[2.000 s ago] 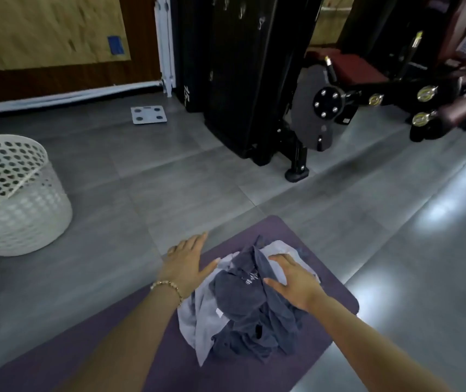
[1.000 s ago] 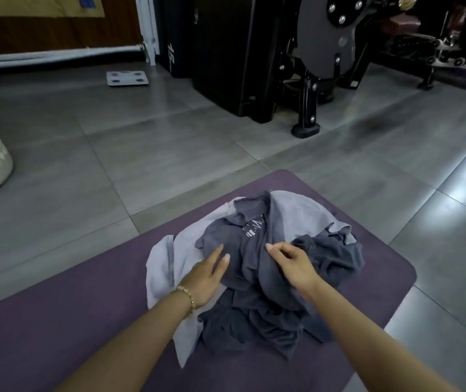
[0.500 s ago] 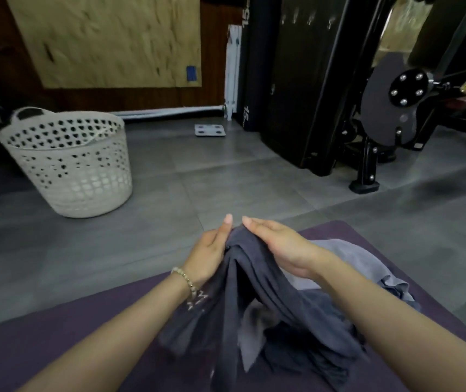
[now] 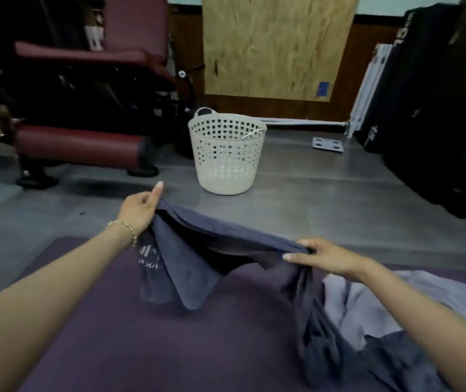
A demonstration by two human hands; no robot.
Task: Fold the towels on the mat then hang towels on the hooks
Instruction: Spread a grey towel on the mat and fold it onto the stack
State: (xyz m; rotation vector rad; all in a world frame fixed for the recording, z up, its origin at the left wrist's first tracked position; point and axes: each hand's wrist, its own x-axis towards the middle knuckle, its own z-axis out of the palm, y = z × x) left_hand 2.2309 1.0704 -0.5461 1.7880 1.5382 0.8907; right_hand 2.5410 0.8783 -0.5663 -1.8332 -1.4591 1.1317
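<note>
Gripping a dark grey towel [image 4: 189, 264] at both ends, with the left hand [image 4: 138, 210] curled round one corner and the right hand [image 4: 325, 256] pinching the other. Stretched out just above the purple mat [image 4: 141, 349], sagging in the middle. Off to the right, a light grey towel [image 4: 373, 304] crumpled on the mat. Further back, a white basket [image 4: 226, 157] on the floor.

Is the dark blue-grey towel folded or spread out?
Spread, unfolded: left hand and right hand hold the dark blue-grey towel stretched by its edge above the purple mat.
</note>
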